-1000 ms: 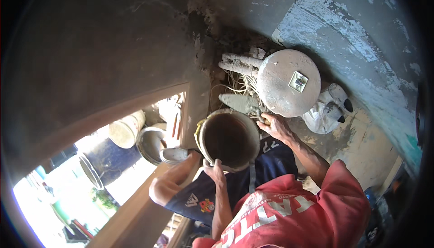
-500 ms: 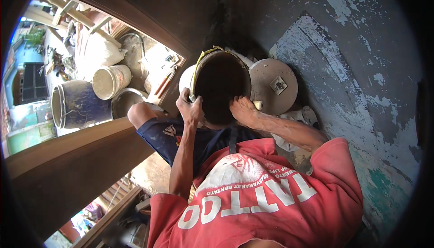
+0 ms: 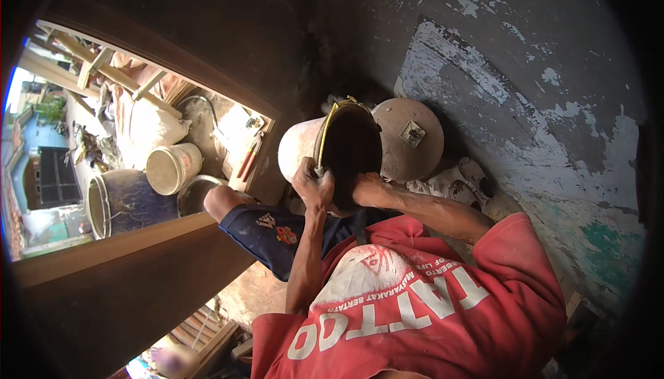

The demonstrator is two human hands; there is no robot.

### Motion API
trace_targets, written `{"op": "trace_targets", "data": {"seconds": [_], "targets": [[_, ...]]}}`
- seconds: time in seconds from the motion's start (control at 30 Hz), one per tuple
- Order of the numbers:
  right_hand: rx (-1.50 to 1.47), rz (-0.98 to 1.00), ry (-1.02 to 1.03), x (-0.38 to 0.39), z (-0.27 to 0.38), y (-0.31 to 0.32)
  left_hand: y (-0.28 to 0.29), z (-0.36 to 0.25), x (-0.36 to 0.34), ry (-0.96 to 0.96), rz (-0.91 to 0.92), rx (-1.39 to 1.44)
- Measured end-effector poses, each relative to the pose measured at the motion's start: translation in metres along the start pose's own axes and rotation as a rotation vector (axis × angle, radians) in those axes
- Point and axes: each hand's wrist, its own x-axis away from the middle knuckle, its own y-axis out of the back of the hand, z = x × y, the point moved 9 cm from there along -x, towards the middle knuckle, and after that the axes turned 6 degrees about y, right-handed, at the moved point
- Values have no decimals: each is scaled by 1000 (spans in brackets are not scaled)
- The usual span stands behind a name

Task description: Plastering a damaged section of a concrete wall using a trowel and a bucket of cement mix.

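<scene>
- Bucket [image 3: 299, 146]: located at upper centre of the frame, tilted on its side, mouth turned toward the right; interior dark, contents cannot be determined.
- Left hand [image 3: 313, 185]: fingers closed on the bucket's near rim, next to the yellow strip [image 3: 325, 137].
- Right hand [image 3: 371, 189]: positioned at the bucket's mouth; fingers hidden in shadow, grip cannot be determined.
- Disc [image 3: 394, 117]: right of the bucket; carries a square piece [image 3: 413, 134].
- Drum [image 3: 142, 199] and pail [image 3: 169, 169]: left of the frame.
</scene>
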Motion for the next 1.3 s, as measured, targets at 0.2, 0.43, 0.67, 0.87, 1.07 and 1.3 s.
{"op": "trace_targets", "data": {"seconds": [0.2,0.43,0.67,0.87,1.07,1.3], "targets": [[-975,132,-408,28,-27,-14,6,36,9,219,-17,128],[-979,-54,-465,48,-51,-1,0,66,12,366,-37,273],[-782,-255,-453,58,-77,11,0,67,20,420,-50,399],[-1272,-123,-442,62,-71,-11,-3,80,24,516,-79,440],[-1725,-94,-443,62,-64,-15,-5,119,30,613,-83,453],[-2086,-399,-412,2,-104,-36,8,179,59,768,-29,287]]}}
